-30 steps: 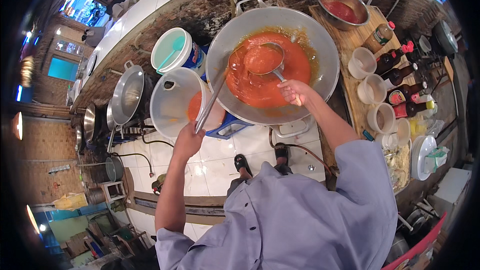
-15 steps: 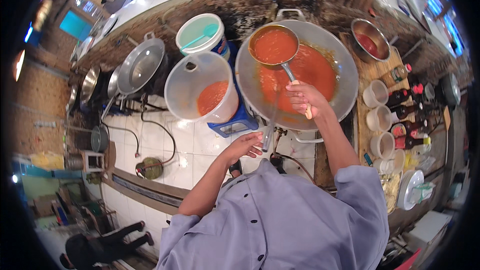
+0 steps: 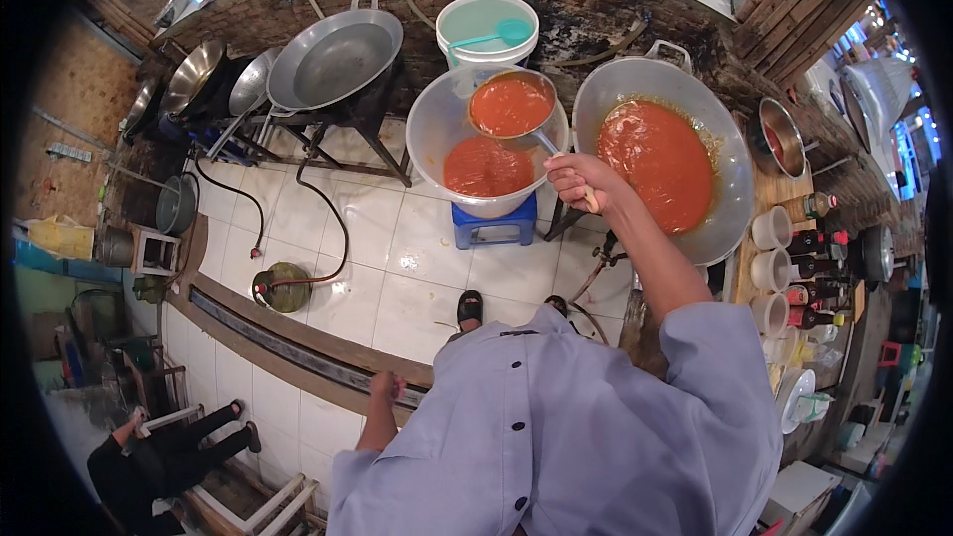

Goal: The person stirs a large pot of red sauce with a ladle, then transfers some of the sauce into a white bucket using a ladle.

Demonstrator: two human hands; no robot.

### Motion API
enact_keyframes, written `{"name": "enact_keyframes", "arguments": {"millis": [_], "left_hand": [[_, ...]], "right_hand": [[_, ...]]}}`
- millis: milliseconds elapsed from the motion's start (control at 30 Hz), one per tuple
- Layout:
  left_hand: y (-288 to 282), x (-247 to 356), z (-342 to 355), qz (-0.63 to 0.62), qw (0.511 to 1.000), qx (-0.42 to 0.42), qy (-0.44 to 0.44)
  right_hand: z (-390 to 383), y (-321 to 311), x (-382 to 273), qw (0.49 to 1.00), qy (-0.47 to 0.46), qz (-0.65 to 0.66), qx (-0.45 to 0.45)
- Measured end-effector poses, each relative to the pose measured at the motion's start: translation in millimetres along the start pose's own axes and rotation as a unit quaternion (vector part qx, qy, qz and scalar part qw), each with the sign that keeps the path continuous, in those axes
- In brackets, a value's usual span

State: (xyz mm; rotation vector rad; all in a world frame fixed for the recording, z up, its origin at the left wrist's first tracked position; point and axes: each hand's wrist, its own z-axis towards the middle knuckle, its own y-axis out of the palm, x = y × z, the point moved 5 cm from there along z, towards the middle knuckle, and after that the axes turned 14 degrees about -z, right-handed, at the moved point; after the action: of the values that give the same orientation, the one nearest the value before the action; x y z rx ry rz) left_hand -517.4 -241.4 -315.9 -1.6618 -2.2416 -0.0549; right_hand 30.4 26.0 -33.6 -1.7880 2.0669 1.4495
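Observation:
My right hand is closed round the pale handle of a large, deep ladle. Red-orange sauce fills the ladle's bowl, which hangs over the translucent tub. More of that sauce lies in the bottom of the tub, which rests on a blue plastic stool. To the right, a big metal wok holds a wide pool of the sauce. My left hand is down by my left side, well away from the vessels, its fingers curled and nothing visible in them.
A white bucket with a turquoise scoop stands behind the tub. Another wok sits on a stand at left, with black hoses below. Bottles and plastic containers line the right. Another person is at lower left.
My right hand has carried the sauce-filled ladle left, from above the wok to above the tub. My left hand has dropped back to my side and curled. The view has shifted.

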Motion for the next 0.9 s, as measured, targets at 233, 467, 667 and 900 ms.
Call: {"name": "enact_keyframes", "arguments": {"millis": [233,467,667,900], "left_hand": [[-68.4,-49.8,-5.8,-0.092,0.995,-0.018,0.029],[-24.6,16.6,12.9,0.097,0.982,-0.133,0.088],[-4.4,77.2,55.9,-0.04,0.993,-0.104,0.04],[3.3,127.1,51.7,0.013,0.993,-0.104,0.051]], "right_hand": [[85.9,-39.5,18.1,0.939,0.129,-0.209,0.241],[66.0,-15.4,-9.8,0.612,0.069,-0.679,0.398],[11.5,45.5,-13.8,0.468,0.063,-0.763,0.441],[13.8,46.9,35.4,0.519,0.086,-0.711,0.466]]}}
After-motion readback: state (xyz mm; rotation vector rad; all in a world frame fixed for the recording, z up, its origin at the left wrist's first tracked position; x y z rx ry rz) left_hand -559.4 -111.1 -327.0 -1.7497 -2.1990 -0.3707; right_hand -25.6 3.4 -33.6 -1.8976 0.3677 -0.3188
